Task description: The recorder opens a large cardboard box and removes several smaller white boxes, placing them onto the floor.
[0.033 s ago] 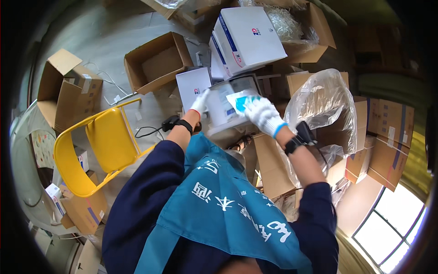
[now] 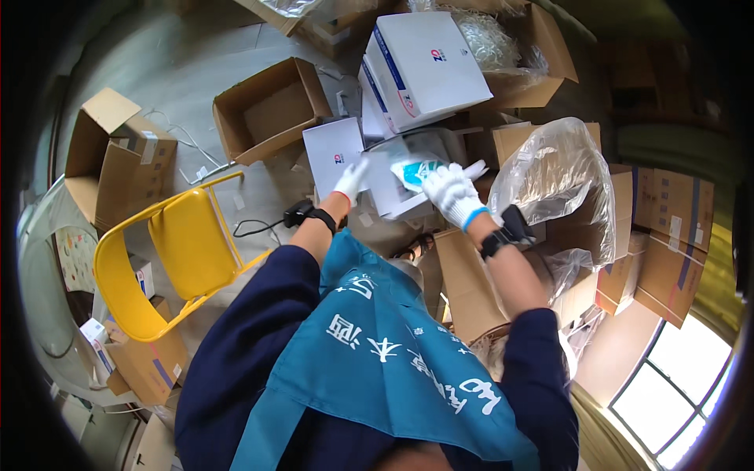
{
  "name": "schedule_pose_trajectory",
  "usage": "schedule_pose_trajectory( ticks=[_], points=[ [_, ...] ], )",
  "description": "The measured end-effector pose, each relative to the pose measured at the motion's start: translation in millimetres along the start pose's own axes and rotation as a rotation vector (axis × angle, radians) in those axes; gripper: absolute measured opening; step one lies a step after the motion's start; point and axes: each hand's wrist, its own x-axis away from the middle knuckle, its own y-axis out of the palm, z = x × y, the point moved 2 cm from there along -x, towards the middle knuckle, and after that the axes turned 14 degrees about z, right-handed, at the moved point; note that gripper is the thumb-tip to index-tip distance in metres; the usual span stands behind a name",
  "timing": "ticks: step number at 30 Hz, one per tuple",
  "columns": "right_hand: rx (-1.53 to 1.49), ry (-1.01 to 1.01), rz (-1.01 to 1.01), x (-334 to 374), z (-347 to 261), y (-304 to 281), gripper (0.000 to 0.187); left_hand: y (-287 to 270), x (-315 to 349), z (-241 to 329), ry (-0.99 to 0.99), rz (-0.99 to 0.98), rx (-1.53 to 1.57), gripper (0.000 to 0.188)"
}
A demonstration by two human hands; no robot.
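Note:
My right hand (image 2: 454, 195), in a white knit glove with a blue cuff, grips a white-and-teal packet (image 2: 416, 174). One of its fingers sticks out to the right. Beneath the packet is an open white box (image 2: 386, 190), its inside partly hidden by the packet and hand. My left hand (image 2: 350, 182), in a white glove with a reddish cuff, is at the box's left side. Its fingers look stretched out, though somewhat blurred; whether they touch the box I cannot tell. Next to that hand stands a smaller-looking white box (image 2: 331, 149).
Large white boxes (image 2: 428, 71) are stacked just beyond my hands. An open cardboard box (image 2: 224, 118) lies far left of them, a yellow folding chair (image 2: 184, 243) at left. Clear plastic wrap (image 2: 554, 173) bulges from cardboard at right. A cable (image 2: 255, 230) trails from my left wrist.
My right hand has shifted slightly right with the packet, and one finger now points outward. My left hand has moved a little right and down. The open white box appears tilted differently.

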Motion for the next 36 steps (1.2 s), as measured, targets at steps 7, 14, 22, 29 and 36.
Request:
schedule_pose_trajectory(
  ticks=[7,14,22,29,36],
  points=[
    [-0.076,0.391,0.22,-45,1,0,0.022,26,-76,-50,0.373,0.031,-0.088,0.075],
    [-0.405,0.764,0.93,86,0,-91,0.037,24,8,3,0.074,0.344,0.105,0.039],
    [-1.417,2.04,1.482,304,70,-4,0.023,196,270,94,1.627,-0.121,-0.374,0.038],
    [-1.338,2.536,0.71,380,151,241,0.026,421,234,51,1.75,-0.083,-1.213,0.096],
    [-0.818,2.777,0.143,461,204,380,0.034,447,150,32,1.525,-0.156,-1.244,0.092]
  ],
)
